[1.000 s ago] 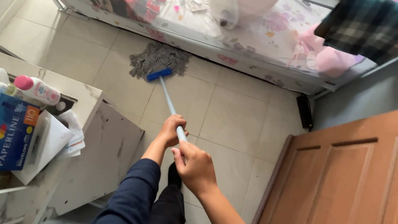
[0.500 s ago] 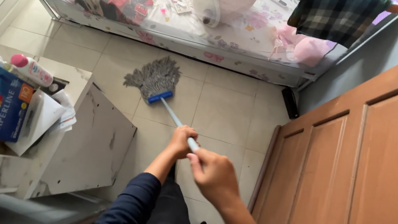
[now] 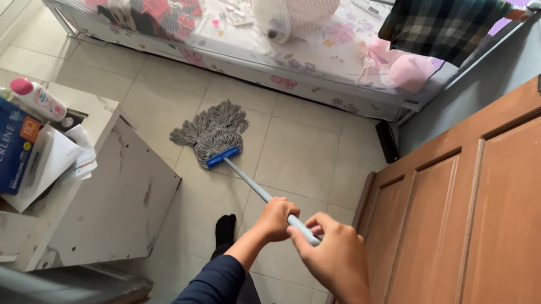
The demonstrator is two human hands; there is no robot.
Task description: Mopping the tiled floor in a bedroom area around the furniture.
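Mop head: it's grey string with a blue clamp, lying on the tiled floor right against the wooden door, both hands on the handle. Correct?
Not quite. In the head view the mop head lies on the tiled floor out near the bed, apart from the wooden door. The left hand and right hand do both grip the handle.

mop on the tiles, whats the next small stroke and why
Probably push the mop head forward toward the bed. Left hand and right hand both grip the handle, the head lies near the feet, and tiles stretch ahead of it.
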